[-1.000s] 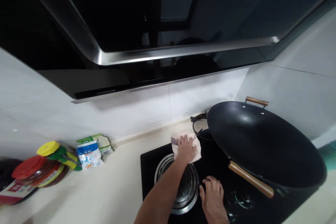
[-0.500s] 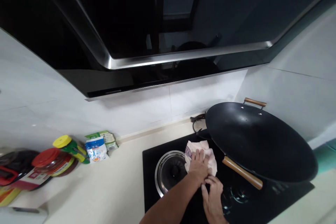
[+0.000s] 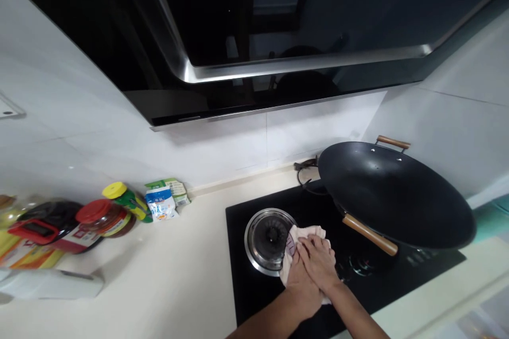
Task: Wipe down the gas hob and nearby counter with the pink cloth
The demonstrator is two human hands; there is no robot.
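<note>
A pale pink cloth (image 3: 310,232) with dark print lies crumpled on the black glass cooktop (image 3: 248,296), against the right side of the metal ring burner (image 3: 254,251). My left hand (image 3: 301,278) presses on the cloth, its fingers pointing forward and partly covered by the other hand. Over its right side, my right hand (image 3: 319,260) lies flat on the cloth with fingers stretched out. Just right of the hands is the wooden handle (image 3: 369,234) of a large black wok (image 3: 389,190), which sits over the cooktop's right side.
A black range hood (image 3: 246,85) hangs low above the cooktop. Left on the counter (image 3: 191,275) stand a red-lidded jar (image 3: 107,218), a yellow-capped container (image 3: 129,201), a dark red-handled bottle (image 3: 59,228) and small packets (image 3: 162,204). A black wire-like object (image 3: 305,175) lies behind the cooktop.
My right hand has moved up from below the cloth onto it, beside and over my left hand. The cloth and left hand have shifted nearer me. The view has turned slightly left.
</note>
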